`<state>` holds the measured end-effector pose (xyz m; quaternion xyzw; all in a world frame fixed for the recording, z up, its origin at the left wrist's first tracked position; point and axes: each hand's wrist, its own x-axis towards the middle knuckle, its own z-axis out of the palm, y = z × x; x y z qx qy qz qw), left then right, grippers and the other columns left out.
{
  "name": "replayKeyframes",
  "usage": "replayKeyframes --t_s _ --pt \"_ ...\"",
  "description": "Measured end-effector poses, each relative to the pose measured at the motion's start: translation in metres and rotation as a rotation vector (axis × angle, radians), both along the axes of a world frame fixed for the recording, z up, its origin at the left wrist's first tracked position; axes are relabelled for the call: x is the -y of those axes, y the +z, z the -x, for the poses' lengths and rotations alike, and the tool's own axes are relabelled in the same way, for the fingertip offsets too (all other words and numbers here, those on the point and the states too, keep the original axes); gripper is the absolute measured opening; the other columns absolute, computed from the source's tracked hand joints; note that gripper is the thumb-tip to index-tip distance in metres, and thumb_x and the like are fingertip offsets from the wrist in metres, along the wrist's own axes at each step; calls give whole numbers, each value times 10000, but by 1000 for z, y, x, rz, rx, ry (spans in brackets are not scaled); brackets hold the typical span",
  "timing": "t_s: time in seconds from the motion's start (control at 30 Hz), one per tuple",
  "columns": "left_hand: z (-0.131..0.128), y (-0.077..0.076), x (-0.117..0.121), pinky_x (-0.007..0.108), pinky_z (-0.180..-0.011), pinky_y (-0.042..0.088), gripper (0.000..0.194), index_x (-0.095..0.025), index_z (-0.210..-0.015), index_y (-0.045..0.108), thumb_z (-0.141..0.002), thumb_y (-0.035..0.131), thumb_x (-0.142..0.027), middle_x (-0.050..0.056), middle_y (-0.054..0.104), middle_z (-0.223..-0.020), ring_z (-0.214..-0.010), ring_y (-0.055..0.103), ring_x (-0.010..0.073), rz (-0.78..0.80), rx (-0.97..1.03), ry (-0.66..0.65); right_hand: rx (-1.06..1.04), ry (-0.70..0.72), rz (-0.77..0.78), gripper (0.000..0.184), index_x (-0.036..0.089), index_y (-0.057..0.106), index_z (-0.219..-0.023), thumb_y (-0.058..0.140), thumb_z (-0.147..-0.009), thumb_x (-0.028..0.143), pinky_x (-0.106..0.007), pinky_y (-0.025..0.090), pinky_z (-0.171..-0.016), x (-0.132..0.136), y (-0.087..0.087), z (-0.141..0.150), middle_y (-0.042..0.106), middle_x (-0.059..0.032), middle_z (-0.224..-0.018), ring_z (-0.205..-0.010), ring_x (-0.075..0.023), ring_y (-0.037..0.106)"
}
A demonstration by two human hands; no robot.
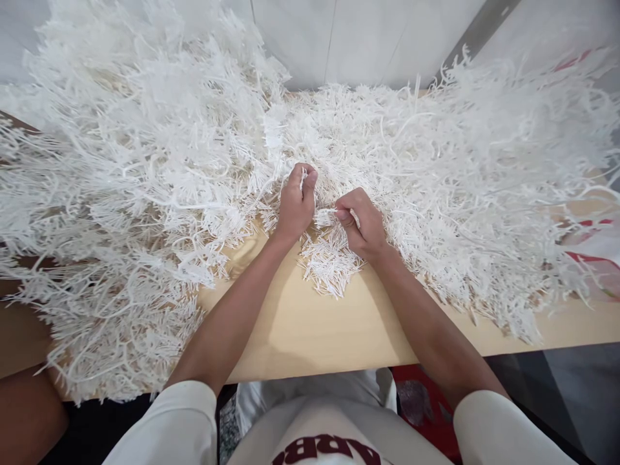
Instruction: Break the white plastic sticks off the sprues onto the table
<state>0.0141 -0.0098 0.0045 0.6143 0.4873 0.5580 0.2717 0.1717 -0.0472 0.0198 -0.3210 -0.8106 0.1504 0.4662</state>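
My left hand (296,203) is closed in a pinch, with a thin white plastic strand (303,173) showing between thumb and fingers. Just right of it and a little nearer, my right hand (362,223) pinches the end of a small white plastic sprig (327,212). The sprig's far end points toward my left hand; the two hands are apart. Below them a small heap of short white plastic sticks (332,265) lies on the wooden table (320,329). Exactly what kind of part these white pieces are, I cannot make out.
A tall mound of branched white plastic pieces (145,142) covers the table's left side. Another large pile (475,181) spreads along the right. At the back stands a pale wall (334,39). A red-and-white bag (598,258) lies at the right edge. Someone's bare limb (29,413) shows lower left.
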Motion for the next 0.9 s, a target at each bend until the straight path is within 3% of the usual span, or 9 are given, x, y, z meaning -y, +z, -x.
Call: replayKeyframes --t_s 0.23,0.4,0.63,0.7,0.8,0.9 --pt "1 -2 -1 275 -685 422 453 -229 -892 516 -903 402 -667 -39 362 -635 -608 480 106 41 28 -7 -480 -437 54 210 258 515 -946 371 -1016 393 -280 417 -646 -13 -12 -5 461 27 -767 -666 -99 483" --pt "-1 0 0 270 -655 425 473 -233 -954 520 -891 394 -684 -42 366 -628 -607 493 104 90 91 41 -216 -324 138 195 243 604 -981 549 -939 425 -277 473 -668 -12 -5 0 595 4 -864 -774 -116 580" --pt "-2 0 2 279 -677 435 466 -234 -961 533 -919 370 -669 -21 482 -676 -643 511 113 42 -2 8 43 -128 152 205 262 672 -1022 511 -965 375 -367 510 -881 -9 -1 0 687 -32 -1007 -979 -170 627" --pt "-2 0 2 278 -661 420 440 -239 -966 537 -935 371 -645 -31 471 -646 -600 477 109 46 -38 -10 82 -89 97 157 253 662 -976 545 -947 353 -376 512 -870 -9 -2 0 682 -33 -984 -960 -175 620" --pt "-2 0 3 274 -624 394 409 -246 -967 546 -949 378 -618 -45 448 -609 -538 441 102 55 -76 -40 30 -147 21 146 238 612 -847 539 -942 322 -363 504 -775 -8 -3 1 650 -18 -853 -844 -165 599" --pt "-4 0 4 268 -600 374 398 -246 -954 549 -948 393 -612 -51 437 -590 -506 436 99 52 -103 -56 -34 -258 -26 254 229 513 -723 508 -952 339 -350 463 -698 -7 -2 2 559 6 -709 -726 -149 541"
